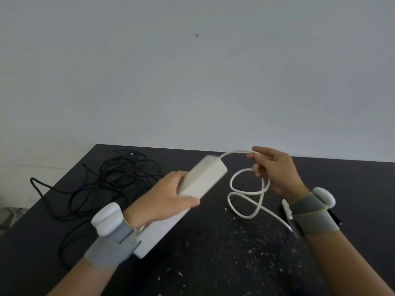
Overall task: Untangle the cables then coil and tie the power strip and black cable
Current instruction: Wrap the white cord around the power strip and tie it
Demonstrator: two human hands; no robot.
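My left hand (164,199) grips the white power strip (203,178) around its middle and holds it tilted above the black table (213,253). The strip's white cord (245,193) leaves its far end, arcs to my right hand (275,169), which pinches it, then hangs in two loose loops down to the table. The cord's far end runs under my right wrist. The black cable (119,174) lies in a loose tangled heap at the table's back left, apart from both hands.
One strand of the black cable hangs over the table's left edge (36,186). White specks are scattered on the table near the front middle (245,236). A plain wall (192,82) stands right behind the table. Grey straps with white pods sit on both wrists.
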